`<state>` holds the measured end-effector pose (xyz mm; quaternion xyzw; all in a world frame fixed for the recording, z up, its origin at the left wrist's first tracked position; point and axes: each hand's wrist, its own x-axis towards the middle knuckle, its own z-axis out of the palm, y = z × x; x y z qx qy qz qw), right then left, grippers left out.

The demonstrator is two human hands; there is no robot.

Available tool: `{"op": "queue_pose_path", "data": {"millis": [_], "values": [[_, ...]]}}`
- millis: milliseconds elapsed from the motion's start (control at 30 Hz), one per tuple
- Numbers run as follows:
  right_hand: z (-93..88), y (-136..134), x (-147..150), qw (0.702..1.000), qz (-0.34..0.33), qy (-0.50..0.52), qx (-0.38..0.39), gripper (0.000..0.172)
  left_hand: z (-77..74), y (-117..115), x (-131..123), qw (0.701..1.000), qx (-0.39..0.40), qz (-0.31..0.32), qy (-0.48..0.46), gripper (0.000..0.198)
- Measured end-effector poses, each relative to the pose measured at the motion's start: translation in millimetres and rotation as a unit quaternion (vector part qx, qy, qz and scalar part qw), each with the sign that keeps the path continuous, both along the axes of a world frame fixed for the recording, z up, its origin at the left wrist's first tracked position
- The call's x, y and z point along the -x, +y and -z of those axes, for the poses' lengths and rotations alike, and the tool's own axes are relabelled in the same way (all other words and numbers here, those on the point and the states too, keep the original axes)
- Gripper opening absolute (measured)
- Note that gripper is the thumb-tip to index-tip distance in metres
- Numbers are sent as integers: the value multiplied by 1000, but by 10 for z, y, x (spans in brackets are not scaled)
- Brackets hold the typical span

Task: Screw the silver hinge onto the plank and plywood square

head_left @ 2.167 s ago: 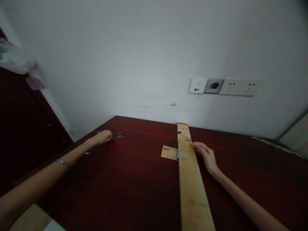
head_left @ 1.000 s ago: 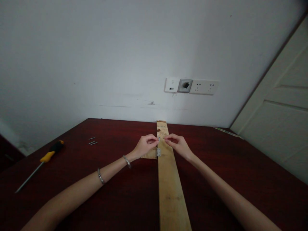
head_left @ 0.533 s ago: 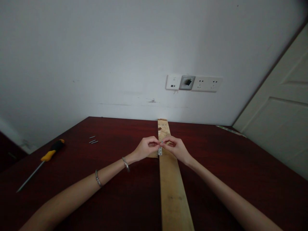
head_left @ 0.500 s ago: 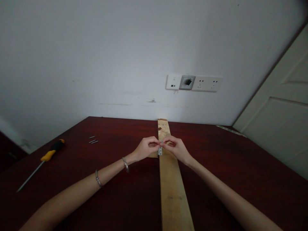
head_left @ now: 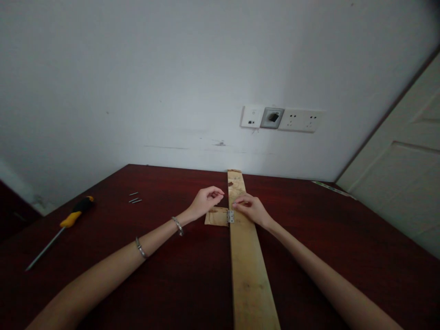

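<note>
A small metal hinge [head_left: 231,216] lies across the seam between a long wooden board [head_left: 249,270] and a short wooden piece [head_left: 216,217] to its left. My right hand [head_left: 252,210] rests over the board just beyond the hinge, thumb and forefinger pinched on a tiny grey metal piece [head_left: 234,204], too small to name surely. Above the short piece hovers my left hand [head_left: 205,201], its fingers loosely curled and thumb apart from the forefinger, with nothing visible between them.
To the left lies a yellow-and-black screwdriver [head_left: 73,215]. Several thin metal screws or nails [head_left: 134,199] are on the dark red tabletop [head_left: 154,293]. Behind the table is a white wall with sockets [head_left: 282,120]; a pale door [head_left: 405,169] stands at right.
My left hand has drawn away leftward from the right fingertips, uncovering the short wooden piece. My right hand stays over the board, still pinching. The view has shifted slightly.
</note>
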<state>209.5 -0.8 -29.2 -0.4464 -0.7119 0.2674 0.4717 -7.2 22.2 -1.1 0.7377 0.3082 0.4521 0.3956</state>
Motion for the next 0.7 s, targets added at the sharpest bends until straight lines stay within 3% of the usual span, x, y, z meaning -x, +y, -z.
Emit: {"op": "queue_pose_path", "data": {"millis": [300,700], "values": [[99,12,-2,1000,-15,-14,-15,15,29,23,20,999,33,-6,-12,20],[70,-31,23,999,-22,-46,-18,10,46,41,33,999,48,-11,-17,23]]}}
